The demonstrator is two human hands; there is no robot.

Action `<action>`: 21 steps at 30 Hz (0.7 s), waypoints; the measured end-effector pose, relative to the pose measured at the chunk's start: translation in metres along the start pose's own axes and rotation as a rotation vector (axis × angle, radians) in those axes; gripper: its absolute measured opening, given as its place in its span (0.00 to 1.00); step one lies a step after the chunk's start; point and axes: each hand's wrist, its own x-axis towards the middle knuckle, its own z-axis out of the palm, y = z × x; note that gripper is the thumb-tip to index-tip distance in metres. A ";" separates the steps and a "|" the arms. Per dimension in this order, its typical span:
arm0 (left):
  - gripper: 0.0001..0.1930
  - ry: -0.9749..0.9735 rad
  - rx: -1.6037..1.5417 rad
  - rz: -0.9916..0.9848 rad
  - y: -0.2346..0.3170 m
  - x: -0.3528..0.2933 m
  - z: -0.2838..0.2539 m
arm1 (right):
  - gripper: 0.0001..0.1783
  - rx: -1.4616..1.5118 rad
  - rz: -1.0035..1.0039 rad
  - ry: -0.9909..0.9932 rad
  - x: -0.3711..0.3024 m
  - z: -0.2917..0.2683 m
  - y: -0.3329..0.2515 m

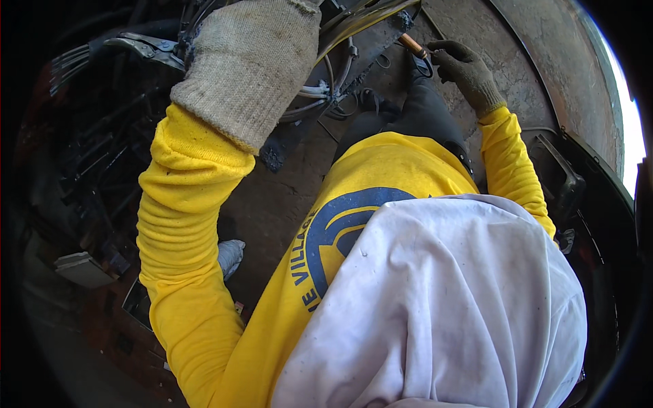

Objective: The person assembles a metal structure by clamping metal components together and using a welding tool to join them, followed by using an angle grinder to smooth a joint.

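My left hand (255, 64), in a thick knitted work glove, reaches up close to the camera beside a dark metal piece with a yellow edge (360, 26). Its fingers are hidden beyond the upper edge of the picture. Further off to the right, my right hand (466, 73), in a similar darker glove, is closed at a welding torch with a copper-coloured nozzle (411, 45). The nozzle points up and left toward the metal piece. A pair of locking pliers (146, 49) sits just left of my left glove. White cables (328, 95) hang below the metal piece.
A fan of thin metal prongs (70, 66) lies beyond the pliers. Dark metal parts crowd the left side, with a small pale block (85, 268) lower down. A dark curved body panel (605, 204) stands at the right. The concrete floor (490, 30) is stained.
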 end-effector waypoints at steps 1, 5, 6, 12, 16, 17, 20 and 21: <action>0.15 0.007 0.005 0.005 0.000 0.000 0.001 | 0.18 0.001 0.000 0.006 -0.003 -0.001 0.004; 0.16 0.037 0.025 0.018 0.000 0.003 0.002 | 0.18 0.076 0.081 0.020 -0.022 -0.005 0.028; 0.16 0.043 0.032 0.022 -0.001 0.005 0.002 | 0.18 0.082 0.124 0.011 -0.025 -0.006 0.033; 0.17 0.030 0.040 0.024 -0.004 0.006 0.000 | 0.17 0.068 0.201 0.104 -0.033 0.003 0.046; 0.18 -0.063 -0.020 -0.012 -0.004 0.004 0.000 | 0.17 0.004 0.198 0.082 -0.021 -0.004 0.061; 0.18 -0.110 -0.060 -0.020 -0.001 0.011 0.001 | 0.18 -0.058 0.244 0.092 -0.022 -0.010 0.067; 0.18 -0.290 -0.146 -0.097 0.006 0.014 -0.007 | 0.20 -0.169 0.345 0.078 -0.021 -0.016 0.072; 0.18 -0.238 -0.122 -0.119 0.008 0.014 -0.010 | 0.20 -0.214 0.410 0.081 -0.021 -0.019 0.073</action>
